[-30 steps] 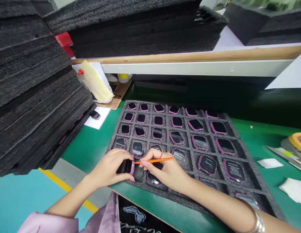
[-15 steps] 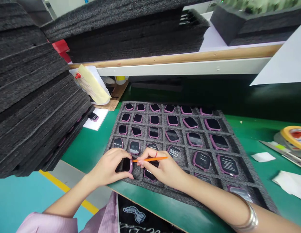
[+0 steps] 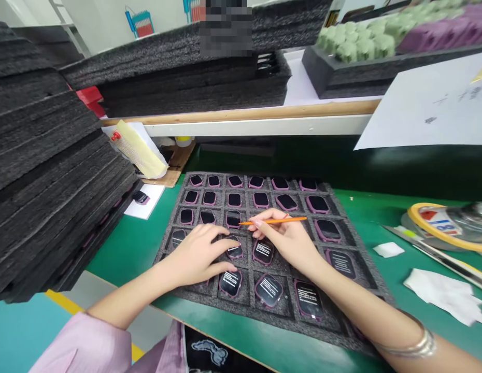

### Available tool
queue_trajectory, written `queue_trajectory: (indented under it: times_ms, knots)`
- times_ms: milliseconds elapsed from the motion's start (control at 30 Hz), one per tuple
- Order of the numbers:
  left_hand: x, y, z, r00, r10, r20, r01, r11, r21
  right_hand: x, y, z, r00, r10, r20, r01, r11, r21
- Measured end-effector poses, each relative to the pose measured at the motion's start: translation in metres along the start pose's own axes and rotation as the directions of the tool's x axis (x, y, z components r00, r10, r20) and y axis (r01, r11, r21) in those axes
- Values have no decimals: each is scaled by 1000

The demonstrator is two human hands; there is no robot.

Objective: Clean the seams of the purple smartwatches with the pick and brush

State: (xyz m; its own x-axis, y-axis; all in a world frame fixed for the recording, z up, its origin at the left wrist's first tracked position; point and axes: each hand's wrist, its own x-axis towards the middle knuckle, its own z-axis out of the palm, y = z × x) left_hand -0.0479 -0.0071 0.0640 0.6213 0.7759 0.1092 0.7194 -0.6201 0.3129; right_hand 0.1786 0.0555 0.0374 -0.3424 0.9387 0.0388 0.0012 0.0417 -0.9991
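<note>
My right hand (image 3: 283, 235) pinches a thin orange pointed stick (image 3: 280, 221) over the middle of a dark foam tray (image 3: 246, 265). The stick's tip is at the right edge of a purple-cased smartwatch (image 3: 233, 217) with a dark screen; whether they touch I cannot tell. My left hand (image 3: 200, 254) is open, palm down, over the tray's near left. Its thumb is close to a watch with white text on its screen (image 3: 230, 284). The forefinger partly covers another lit watch (image 3: 236, 251). More watches lie in the compartments, some straight, some turned. My hands hide several.
Stacked black foam trays (image 3: 50, 171) rise at the left. A shelf (image 3: 244, 127) crosses above the green bench (image 3: 365, 207). Its hanging paper (image 3: 431, 114) juts down at the right. A tape roll (image 3: 435, 228), tweezers (image 3: 431, 251) and white tissue (image 3: 445, 292) lie on the right.
My left hand has let go of the watch at the tray's near left and opened. My right hand has moved farther up the tray with the stick. The view has turned right.
</note>
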Motion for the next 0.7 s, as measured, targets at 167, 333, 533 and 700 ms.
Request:
queue_trajectory:
  times_ms: [167, 333, 533, 700]
  knots:
    - [19, 6, 23, 997, -58, -47, 63, 989, 136, 1, 13, -1, 1000, -14, -7, 14, 1000, -20]
    - [7, 7, 24, 987, -60, -148, 80, 988, 130, -4, 13, 3, 998, -48, 37, 51, 996, -72]
    - [2, -4, 27, 975, 50, -217, -38, 998, 57, -8, 12, 6, 992, -75, 103, 89, 986, -138]
    - [3, -6, 27, 975, -73, -208, 43, 988, -148, -9, 11, 5, 990, -69, 119, 91, 977, -191]
